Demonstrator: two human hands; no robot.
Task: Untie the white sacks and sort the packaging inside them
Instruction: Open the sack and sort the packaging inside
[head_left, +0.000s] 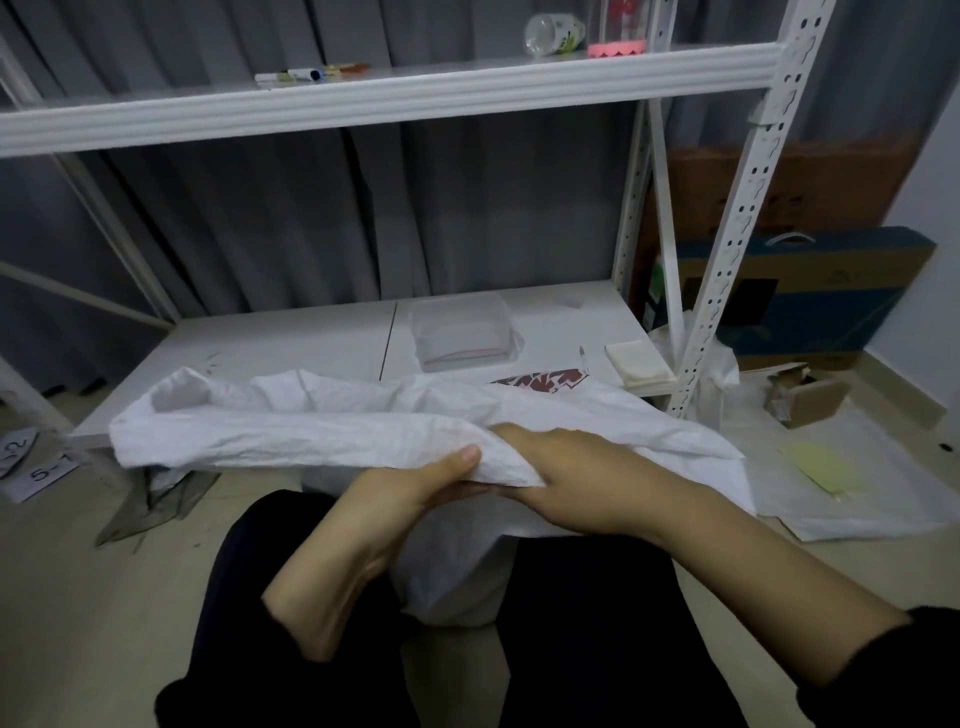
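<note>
Both hands grip the white sack (311, 431) at the lower shelf's (291, 338) front edge: left hand (415, 486) thumb-up, right hand (561, 483) fingers tucked beneath.

The person wears black long sleeves, the left sleeve (202, 696) and right sleeve (883, 670) both ending well above the wrists, and black trousers (597, 639) below the white sack (311, 431).

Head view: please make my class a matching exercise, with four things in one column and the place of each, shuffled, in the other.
Things
1. white sack
2. clear plastic box
3. markers
4. blue carton

Places
A. on the upper shelf
B. standing on the floor, far right
C. on the lower shelf
D. held by the left hand and right hand

Pairs: 1-D, 2-C, 3-A, 4-B
</note>
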